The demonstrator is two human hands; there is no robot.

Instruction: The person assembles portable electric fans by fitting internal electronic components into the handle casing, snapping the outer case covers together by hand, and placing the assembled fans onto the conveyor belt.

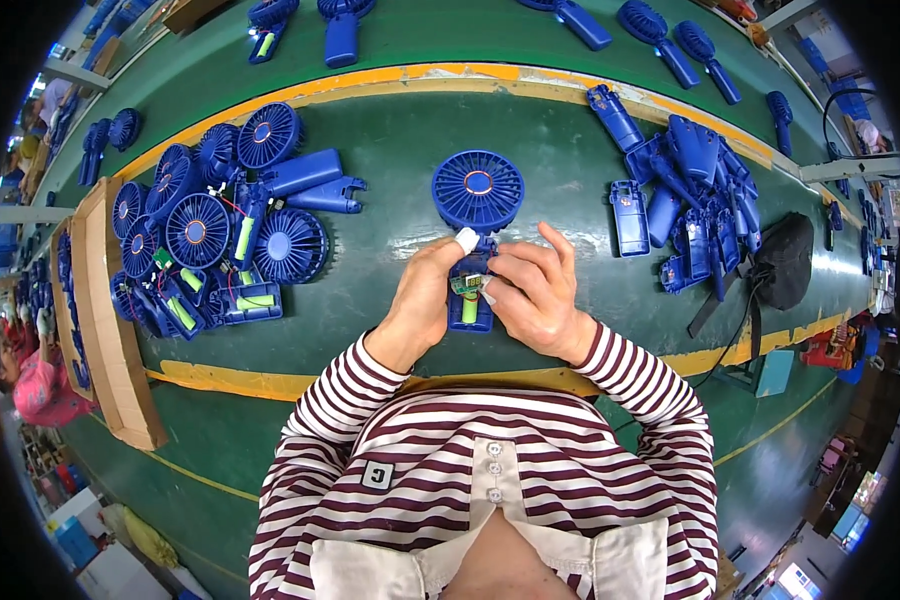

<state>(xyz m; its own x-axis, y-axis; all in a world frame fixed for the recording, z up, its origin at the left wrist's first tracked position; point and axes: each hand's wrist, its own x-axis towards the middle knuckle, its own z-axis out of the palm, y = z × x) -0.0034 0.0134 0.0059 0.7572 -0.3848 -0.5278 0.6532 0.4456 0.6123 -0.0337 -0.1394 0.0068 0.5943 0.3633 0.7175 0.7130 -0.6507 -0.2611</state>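
A blue handheld fan (478,190) lies in front of me, its round grille pointing away and its handle opened toward me. My left hand (422,300) is closed around the left side of the handle, with a white cover on one fingertip. My right hand (538,292) pinches at the right edge of a small green circuit board (466,285) over the handle; its index finger is raised. Below the board, a light green battery (469,312) sits in the handle, with thin wires beside it. The fingers partly hide the neck of the fan.
On the left is a pile of blue fan parts (198,230) with batteries, beside a cardboard box (110,320). Blue handle shells (695,200) are heaped on the right, near a black bag (785,262). Beyond the yellow-edged ledge, more fans (341,35) lie on a green surface.
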